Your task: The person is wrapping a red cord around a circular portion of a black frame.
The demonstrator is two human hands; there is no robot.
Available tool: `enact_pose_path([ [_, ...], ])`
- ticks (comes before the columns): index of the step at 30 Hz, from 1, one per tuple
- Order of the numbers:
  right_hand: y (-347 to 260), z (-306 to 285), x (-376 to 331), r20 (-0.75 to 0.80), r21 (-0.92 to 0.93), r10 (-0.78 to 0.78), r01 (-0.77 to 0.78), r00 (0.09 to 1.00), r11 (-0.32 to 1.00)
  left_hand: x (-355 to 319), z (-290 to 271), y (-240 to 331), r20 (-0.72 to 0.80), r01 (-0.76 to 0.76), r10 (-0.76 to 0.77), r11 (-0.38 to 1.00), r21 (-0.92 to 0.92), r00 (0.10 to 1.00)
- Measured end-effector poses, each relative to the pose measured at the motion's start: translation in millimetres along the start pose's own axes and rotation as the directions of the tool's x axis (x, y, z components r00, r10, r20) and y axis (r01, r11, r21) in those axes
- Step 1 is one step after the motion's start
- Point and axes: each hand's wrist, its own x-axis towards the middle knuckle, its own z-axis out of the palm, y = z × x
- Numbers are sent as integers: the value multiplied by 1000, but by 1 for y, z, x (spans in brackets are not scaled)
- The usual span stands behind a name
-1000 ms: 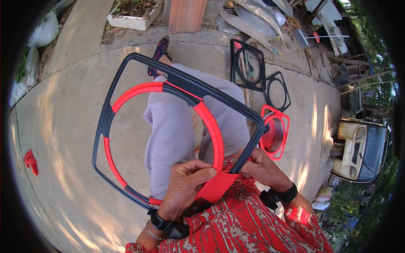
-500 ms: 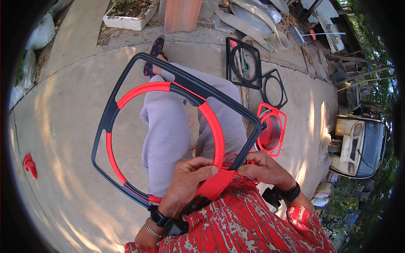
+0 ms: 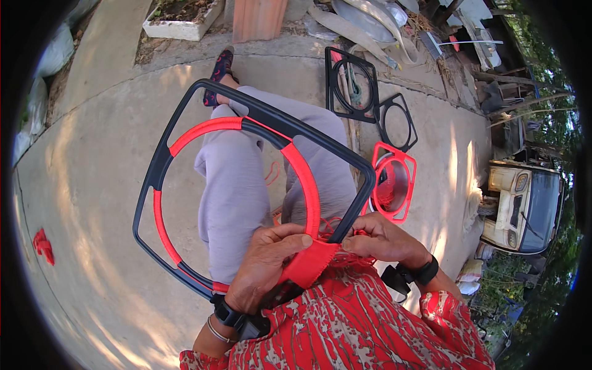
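Note:
A large black plastic frame [image 3: 277, 117] with a round ring inside lies tilted over my lap. Red cord wraps several stretches of the ring [image 3: 308, 191], with black showing between them. The frame's near corner is covered by a smooth red wrapping [image 3: 311, 262]. My left hand [image 3: 271, 256] is closed on that corner, thumb pressed on the wrapping beside the ring. Across from it my right hand [image 3: 382, 237] pinches at the edge of the same wrapping, by the black outer bar. Loose red cord [image 3: 361, 256] bunches under its fingers; which strand it holds is hidden.
To the right of my legs, a red frame [image 3: 407, 213] rests against a round metal bowl [image 3: 401, 185] with red material inside. Beyond are two black frames [image 3: 351, 111] on the concrete. A red bundle [image 3: 42, 245] lies far left; a vehicle [image 3: 521, 206] stands far right.
The frame, my legs and both hands sit slightly further left in the view, as the surroundings shift too. Both hands keep their grip; the right fingers have shifted a little at the wrapping's edge.

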Motion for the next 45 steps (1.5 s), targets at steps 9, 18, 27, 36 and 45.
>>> enact_pose_path([
  [9,-4,-6,-2,68,-142,-43,52,997,988,0,2,-3,98,-57,53,998,36,994],
  [18,-13,-7,-5,67,-290,-15,33,998,956,0,1,-7,82,-43,39,998,48,996],
  [27,-4,-13,-6,109,-296,3,29,994,955,2,1,-13,79,-28,23,998,56,997],
  [36,-6,-16,-12,-16,-163,-35,32,999,986,2,-1,-14,49,-45,42,997,58,998],
  [45,35,-4,-23,16,91,-10,9,1000,996,-1,0,-15,53,-45,43,999,30,998],
])
